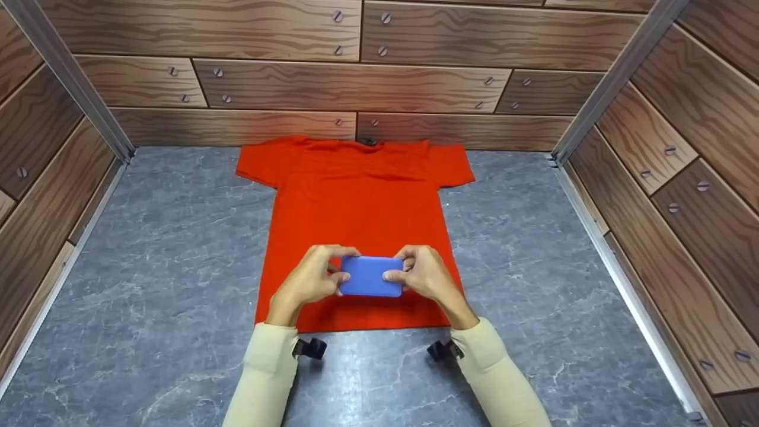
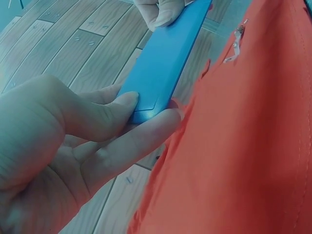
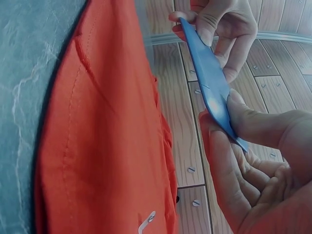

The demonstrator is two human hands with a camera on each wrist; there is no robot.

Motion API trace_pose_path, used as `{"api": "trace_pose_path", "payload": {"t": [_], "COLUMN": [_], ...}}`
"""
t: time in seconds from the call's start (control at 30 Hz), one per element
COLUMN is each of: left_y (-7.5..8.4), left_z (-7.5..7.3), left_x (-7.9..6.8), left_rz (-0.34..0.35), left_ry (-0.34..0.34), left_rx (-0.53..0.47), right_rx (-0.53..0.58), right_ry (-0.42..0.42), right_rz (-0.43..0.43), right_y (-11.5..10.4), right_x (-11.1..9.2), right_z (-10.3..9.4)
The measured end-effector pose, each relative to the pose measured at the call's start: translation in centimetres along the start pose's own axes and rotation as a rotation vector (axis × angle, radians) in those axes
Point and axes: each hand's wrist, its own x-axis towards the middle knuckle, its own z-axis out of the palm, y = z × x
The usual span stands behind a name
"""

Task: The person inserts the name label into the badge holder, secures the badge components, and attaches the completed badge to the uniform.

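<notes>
A flat blue rectangular case (image 1: pixel 370 277) with rounded corners is held up over the lower part of a red T-shirt (image 1: pixel 356 213). My left hand (image 1: pixel 314 274) pinches its left end, thumb on the near face and fingers behind. At the opposite end, my right hand (image 1: pixel 426 273) grips it the same way. A thin seam line crosses the case (image 2: pixel 156 63) near its left end in the left wrist view. The T-shirt lies spread out face up, neckline at the far side and both short sleeves out, with light creases across the chest.
Grey marbled tabletop (image 1: pixel 166 249) surrounds the shirt. Wood-patterned panels (image 1: pixel 356 83) stand at the back and both sides, joined by metal corner posts (image 1: pixel 616 77). Small black cameras (image 1: pixel 311 349) are strapped at both wrists, over pale sleeves (image 1: pixel 264 373).
</notes>
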Motion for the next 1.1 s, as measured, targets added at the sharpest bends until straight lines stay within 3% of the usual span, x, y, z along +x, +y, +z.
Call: {"api": "trace_pose_path", "payload": {"t": [0.23, 0.43, 0.83, 1.1], "left_y": [-0.4, -0.4, -0.3, -0.2], "left_z": [-0.1, 0.1, 0.4, 1.1], "left_x": [0.0, 0.1, 0.2, 0.5], "left_rz": [-0.018, -0.035, 0.032, 0.067], "left_ry": [0.000, 0.020, 0.060, 0.042], "left_rx": [-0.054, -0.084, 0.051, 0.068], "right_rx": [0.005, 0.118, 0.193, 0.214], "right_ry": [-0.049, -0.125, -0.131, -0.154], "right_rz": [0.016, 0.031, -0.009, -0.010], "right_y": [0.0, 0.1, 0.2, 0.3], "right_x": [0.1, 0.2, 0.3, 0.2], "right_z": [0.2, -0.6, -1.1, -0.5]}}
